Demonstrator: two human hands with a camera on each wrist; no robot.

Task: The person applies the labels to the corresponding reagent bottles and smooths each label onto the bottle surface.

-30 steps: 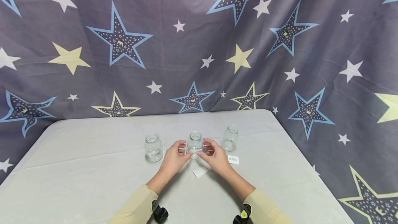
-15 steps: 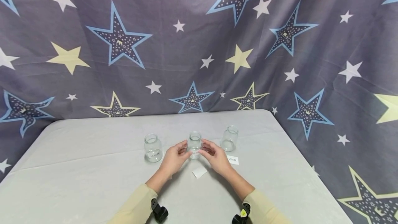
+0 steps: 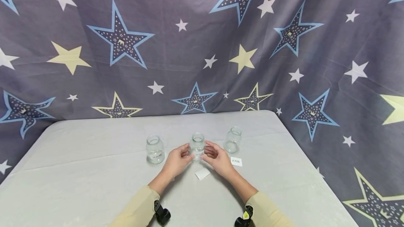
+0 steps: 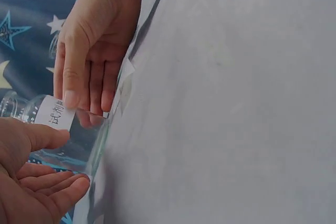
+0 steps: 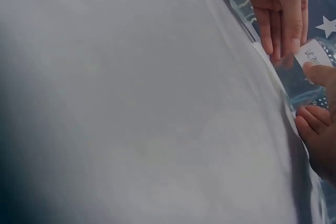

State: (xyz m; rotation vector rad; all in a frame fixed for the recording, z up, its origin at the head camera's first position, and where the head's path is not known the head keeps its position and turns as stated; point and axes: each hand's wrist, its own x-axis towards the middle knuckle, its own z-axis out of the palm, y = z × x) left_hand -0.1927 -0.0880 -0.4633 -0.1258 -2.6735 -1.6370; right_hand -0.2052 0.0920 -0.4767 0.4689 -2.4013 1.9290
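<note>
A clear glass jar (image 3: 197,145) stands upright between both hands at the middle of the table. On its near side is a white label (image 4: 54,114) with printed dark characters. The left hand (image 3: 176,160) holds the jar from the left, its thumb at one end of the label and its fingers along the glass. From the right, the right hand (image 3: 219,160) holds the same jar, thumb at the label's other end. In the right wrist view, the label (image 5: 312,54) shows between the two thumbs, and part of the jar is hidden behind the right hand.
A second glass jar (image 3: 155,150), also labelled, stands on the left. A third jar (image 3: 233,139) is at the back right, with a printed white label (image 3: 236,161) lying before it. A small white paper piece (image 3: 202,174) lies between the forearms. A star-patterned curtain (image 3: 202,45) hangs behind the table.
Both hands stay around the middle jar with only slight movement of the thumbs. The label's printing shows more plainly between them now. The other jars and papers have not moved.
</note>
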